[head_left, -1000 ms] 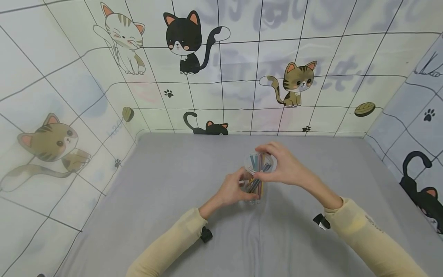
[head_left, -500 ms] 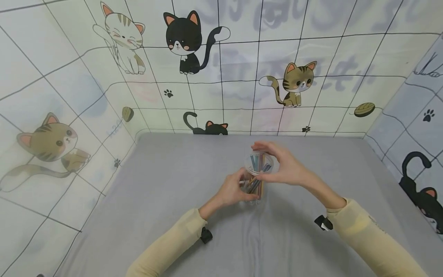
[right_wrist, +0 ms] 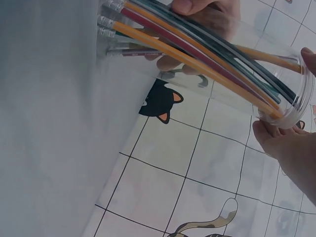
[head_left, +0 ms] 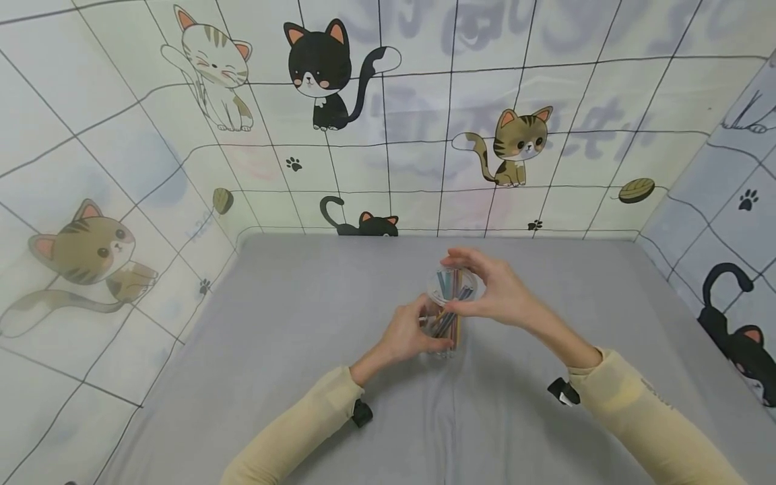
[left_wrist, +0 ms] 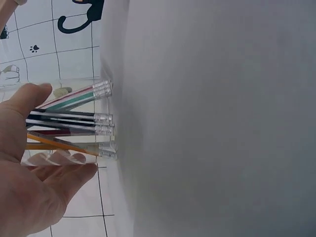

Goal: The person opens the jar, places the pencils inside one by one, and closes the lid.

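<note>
A clear cylindrical jar (head_left: pixel 456 337) stands on the grey cloth, holding several pencils (right_wrist: pixel 197 59) in orange, red, green and dark colours. Their silver-banded ends (left_wrist: pixel 103 118) point down, near the jar's bottom. My left hand (head_left: pixel 409 330) grips the jar's lower body from the left, thumb on the near side. At the top, my right hand (head_left: pixel 500 289) holds the round clear rim (right_wrist: pixel 291 121) between thumb and fingers. Whether that rim is a separate lid is hard to tell. In the right wrist view, fingertips of the left hand show through the clear wall.
Grey cloth (head_left: pixel 303 303) covers the surface around the jar. Behind it rises a white grid-lined sheet (head_left: pixel 418 168) printed with cats, with similar sheets at the left (head_left: pixel 182 283) and right (head_left: pixel 697 236). A small black device (head_left: pixel 362 412) sits at each wrist.
My right hand shifted slightly right around the rim, then back left. My left hand and the jar have stayed in place.
</note>
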Action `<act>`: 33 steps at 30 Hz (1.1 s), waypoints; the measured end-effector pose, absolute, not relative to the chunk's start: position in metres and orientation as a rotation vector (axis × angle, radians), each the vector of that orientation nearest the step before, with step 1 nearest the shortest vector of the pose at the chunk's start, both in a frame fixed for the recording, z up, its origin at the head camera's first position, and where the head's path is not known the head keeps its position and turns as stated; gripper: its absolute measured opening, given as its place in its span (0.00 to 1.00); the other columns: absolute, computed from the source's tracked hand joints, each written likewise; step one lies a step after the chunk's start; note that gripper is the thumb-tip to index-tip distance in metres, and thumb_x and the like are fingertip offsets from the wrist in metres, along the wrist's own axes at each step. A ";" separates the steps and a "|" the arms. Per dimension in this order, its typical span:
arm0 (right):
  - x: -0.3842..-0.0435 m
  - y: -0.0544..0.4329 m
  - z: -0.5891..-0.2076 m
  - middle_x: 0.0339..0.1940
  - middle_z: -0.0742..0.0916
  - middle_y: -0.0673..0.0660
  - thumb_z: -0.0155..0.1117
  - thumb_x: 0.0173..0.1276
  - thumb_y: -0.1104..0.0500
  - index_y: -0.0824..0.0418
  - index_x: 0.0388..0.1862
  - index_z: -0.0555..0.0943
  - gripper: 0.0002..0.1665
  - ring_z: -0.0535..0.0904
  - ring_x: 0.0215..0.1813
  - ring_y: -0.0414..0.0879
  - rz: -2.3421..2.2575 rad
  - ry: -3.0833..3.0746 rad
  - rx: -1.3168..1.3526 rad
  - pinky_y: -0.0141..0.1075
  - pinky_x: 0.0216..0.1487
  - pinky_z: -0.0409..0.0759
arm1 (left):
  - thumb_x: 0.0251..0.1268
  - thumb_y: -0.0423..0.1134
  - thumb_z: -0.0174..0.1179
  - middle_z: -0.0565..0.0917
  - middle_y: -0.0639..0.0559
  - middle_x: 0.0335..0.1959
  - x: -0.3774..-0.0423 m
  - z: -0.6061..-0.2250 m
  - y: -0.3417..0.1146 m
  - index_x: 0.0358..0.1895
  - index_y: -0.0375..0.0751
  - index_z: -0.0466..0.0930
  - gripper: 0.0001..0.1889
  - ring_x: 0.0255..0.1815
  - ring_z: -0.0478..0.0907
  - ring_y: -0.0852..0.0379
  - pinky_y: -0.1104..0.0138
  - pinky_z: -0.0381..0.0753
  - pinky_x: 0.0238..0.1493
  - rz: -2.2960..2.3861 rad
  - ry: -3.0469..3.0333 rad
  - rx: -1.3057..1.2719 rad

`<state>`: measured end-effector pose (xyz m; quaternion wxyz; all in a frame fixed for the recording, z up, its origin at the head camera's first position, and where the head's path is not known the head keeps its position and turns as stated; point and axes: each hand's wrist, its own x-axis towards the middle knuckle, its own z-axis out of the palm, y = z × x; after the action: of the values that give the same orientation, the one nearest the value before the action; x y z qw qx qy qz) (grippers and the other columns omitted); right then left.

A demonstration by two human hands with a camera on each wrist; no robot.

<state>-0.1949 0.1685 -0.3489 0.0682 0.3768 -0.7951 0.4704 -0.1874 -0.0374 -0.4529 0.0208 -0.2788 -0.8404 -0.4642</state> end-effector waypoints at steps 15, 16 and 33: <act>-0.209 0.178 -0.335 0.49 0.81 0.57 0.81 0.49 0.48 0.67 0.52 0.81 0.36 0.72 0.51 0.53 0.817 -2.489 1.262 0.52 0.51 0.73 | 0.43 0.40 0.82 0.83 0.53 0.40 -0.187 -0.454 -0.036 0.45 0.43 0.73 0.29 0.47 0.82 0.57 0.68 0.82 0.49 -1.326 -2.625 -0.869; -0.210 0.177 -0.335 0.47 0.81 0.56 0.81 0.48 0.47 0.66 0.51 0.81 0.36 0.72 0.51 0.53 0.812 -2.492 1.247 0.52 0.51 0.71 | 0.43 0.40 0.83 0.84 0.53 0.40 -0.187 -0.454 -0.036 0.46 0.43 0.73 0.29 0.47 0.82 0.58 0.69 0.82 0.49 -1.324 -2.623 -0.868; -0.202 0.177 -0.355 0.60 0.79 0.59 0.83 0.48 0.54 0.66 0.61 0.76 0.42 0.71 0.60 0.56 1.185 -2.563 1.066 0.59 0.60 0.69 | 0.41 0.40 0.83 0.83 0.55 0.38 -0.185 -0.455 -0.038 0.44 0.42 0.74 0.28 0.44 0.82 0.60 0.70 0.82 0.49 -1.366 -2.574 -0.851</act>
<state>-0.2018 0.1770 -0.3546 0.0618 0.3525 -0.8475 0.3920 -0.1853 -0.0378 -0.4546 0.0530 -0.2800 -0.8467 -0.4493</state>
